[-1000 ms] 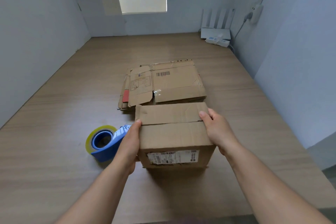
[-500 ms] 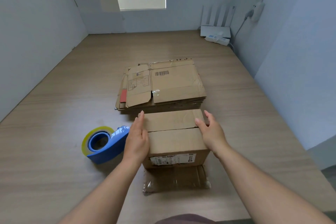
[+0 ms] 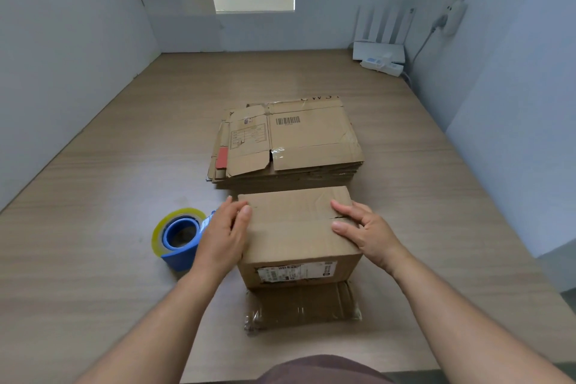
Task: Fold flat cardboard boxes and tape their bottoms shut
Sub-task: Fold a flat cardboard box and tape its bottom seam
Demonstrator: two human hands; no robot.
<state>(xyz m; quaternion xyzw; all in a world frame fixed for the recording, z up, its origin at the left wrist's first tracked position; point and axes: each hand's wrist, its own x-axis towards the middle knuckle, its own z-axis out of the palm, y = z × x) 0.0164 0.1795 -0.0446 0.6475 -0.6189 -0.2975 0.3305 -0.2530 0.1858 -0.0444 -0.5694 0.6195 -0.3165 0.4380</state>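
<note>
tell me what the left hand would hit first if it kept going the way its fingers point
Probably the near edge of the stack of flat boxes. The left hand lies against the folded box, fingers pointing away toward it; depth is unclear.

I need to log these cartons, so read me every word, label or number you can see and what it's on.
Nothing reads clearly.
White label on the front of the folded box: print and barcodes too small.
Barcode on top of the flat stack: digits blurred.
Printed form on its left flap: blurred.
Marker letters at its far edge: possibly "C M", uncertain.
</note>
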